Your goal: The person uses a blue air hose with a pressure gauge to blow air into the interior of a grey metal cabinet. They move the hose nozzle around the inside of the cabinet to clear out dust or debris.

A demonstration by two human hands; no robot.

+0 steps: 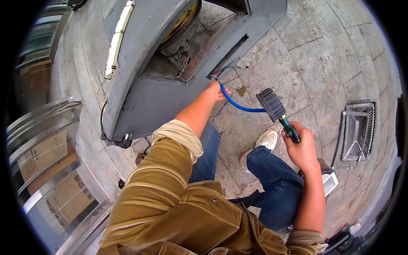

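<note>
My right hand point(301, 145) grips the green handle point(290, 130) of what looks like a tyre inflator gun. Its round gauge head point(271, 103) wears a black ribbed cover. A blue hose point(240, 107) curves from the head to my left hand point(218, 91), which has hold of the hose near its far end, some fingers loosely extended. That hand is beside the lower edge of a grey metal body panel point(153, 105). Thin wires point(236, 67) come out of a narrow slot point(229, 57) just above it. My palm hides part of the grip.
Loose wires point(181, 60) lie in the panel's large opening, near a round yellow part point(181, 22). A white light strip point(119, 38) sits at the left. A black plug point(124, 142) hangs by the panel's corner. Metal-framed baskets point(358, 134) stand on the paving, with cartons point(67, 200) behind glass.
</note>
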